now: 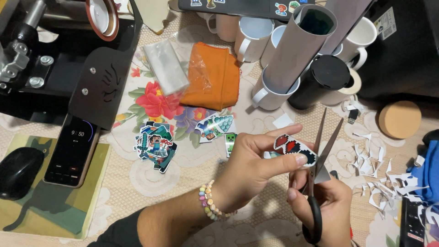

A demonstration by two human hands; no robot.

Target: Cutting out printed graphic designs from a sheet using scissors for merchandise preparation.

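We find the left hand [249, 160] pinching a pixel-heart paper sticker [295, 148] while the right hand [322, 201] grips black-handled steel scissors [320, 155], blades open; cuts should hug the outline.

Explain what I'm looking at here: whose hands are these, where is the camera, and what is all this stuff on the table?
The single picture comes from a camera worn on a person's head, looking down at their own hands. The left hand, with a bead bracelet on the wrist, pinches a sticker of pixel hearts. The right hand holds open black-handled scissors at the sticker's edge. On the flowered tablecloth lie a pile of cut stickers, paper trimmings, an orange cloth, white mugs, a black mug, a phone and a computer mouse. A black press machine sits top left.
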